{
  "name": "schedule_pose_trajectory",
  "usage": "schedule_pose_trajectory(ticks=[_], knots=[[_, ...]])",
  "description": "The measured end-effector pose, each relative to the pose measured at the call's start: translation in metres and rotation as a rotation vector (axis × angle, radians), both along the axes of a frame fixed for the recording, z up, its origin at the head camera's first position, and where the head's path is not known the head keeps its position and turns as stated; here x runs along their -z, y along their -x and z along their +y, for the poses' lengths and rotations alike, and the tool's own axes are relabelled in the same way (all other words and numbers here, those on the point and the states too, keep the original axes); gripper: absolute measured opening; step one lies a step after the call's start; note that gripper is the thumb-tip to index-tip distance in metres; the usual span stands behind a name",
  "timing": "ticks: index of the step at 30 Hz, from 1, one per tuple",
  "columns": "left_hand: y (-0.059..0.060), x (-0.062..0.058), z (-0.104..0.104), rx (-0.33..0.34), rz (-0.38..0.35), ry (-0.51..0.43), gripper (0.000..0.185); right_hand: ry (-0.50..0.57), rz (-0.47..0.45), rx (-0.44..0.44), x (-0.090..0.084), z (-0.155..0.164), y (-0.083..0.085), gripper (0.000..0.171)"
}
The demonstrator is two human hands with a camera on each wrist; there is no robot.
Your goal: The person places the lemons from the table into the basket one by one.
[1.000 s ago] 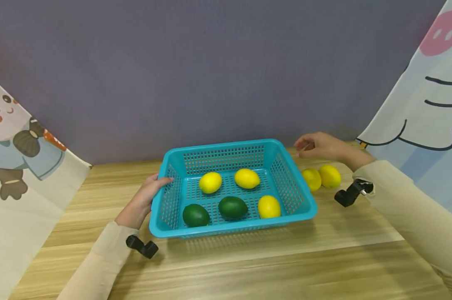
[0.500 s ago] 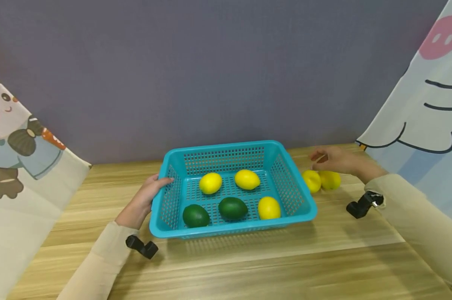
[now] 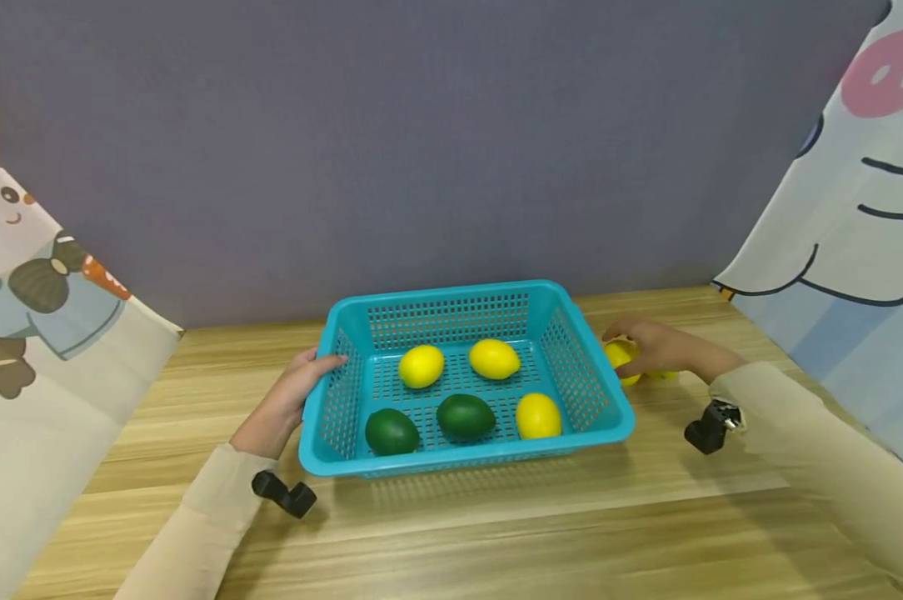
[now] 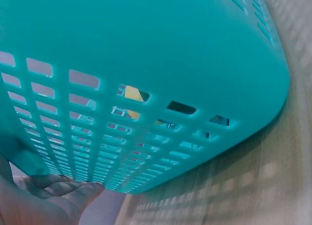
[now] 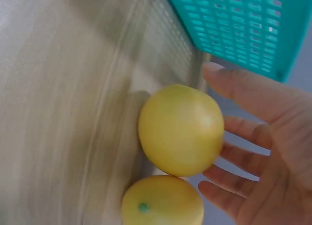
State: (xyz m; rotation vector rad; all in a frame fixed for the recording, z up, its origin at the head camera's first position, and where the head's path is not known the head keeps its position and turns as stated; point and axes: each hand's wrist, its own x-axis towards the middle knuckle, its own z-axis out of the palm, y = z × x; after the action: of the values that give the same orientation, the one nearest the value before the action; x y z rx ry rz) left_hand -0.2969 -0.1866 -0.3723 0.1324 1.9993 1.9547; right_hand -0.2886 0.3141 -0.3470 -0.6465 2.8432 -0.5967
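My left hand [image 3: 299, 387] holds the left side of a blue plastic basket [image 3: 466, 452], thumb over the rim and fingers along the outer wall, as the left wrist view shows. Beyond the basket's right side, my right hand [image 3: 657, 348] reaches down over two lemons on the table. Its spread fingers and thumb lie around the nearer lemon [image 5: 180, 130], with a gap at the thumb. The other lemon [image 5: 163, 200] sits beside it, mostly hidden under the hand in the head view. Inside the basket are three lemons, one of them in the front right [image 3: 537, 416], and two dark green avocados [image 3: 465, 417].
The basket stands on a wood-grain table [image 3: 496, 533], close to a grey upright panel [image 3: 451, 150] at the back. Printed cartoon cloths hang on the left [image 3: 84, 375] and right [image 3: 871, 250]. Each sleeve carries a black wrist mount.
My right hand first moves right, away from the basket's back corner, then lowers toward the nearer lemon and covers most of the farther one. The left hand and basket stay in place.
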Motion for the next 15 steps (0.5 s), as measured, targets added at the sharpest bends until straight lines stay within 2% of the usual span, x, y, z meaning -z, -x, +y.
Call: schedule_pose_trajectory(ticks=[5,15], knots=[[0.000,0.000,0.000,-0.006,-0.007,0.008,0.058,-0.055,0.031,-0.042,0.007,-0.004,0.003,0.056],[0.001,0.000,0.000,-0.027,-0.019,0.023,0.056,-0.168,0.047,-0.014,0.012,-0.012,0.006,0.058]])
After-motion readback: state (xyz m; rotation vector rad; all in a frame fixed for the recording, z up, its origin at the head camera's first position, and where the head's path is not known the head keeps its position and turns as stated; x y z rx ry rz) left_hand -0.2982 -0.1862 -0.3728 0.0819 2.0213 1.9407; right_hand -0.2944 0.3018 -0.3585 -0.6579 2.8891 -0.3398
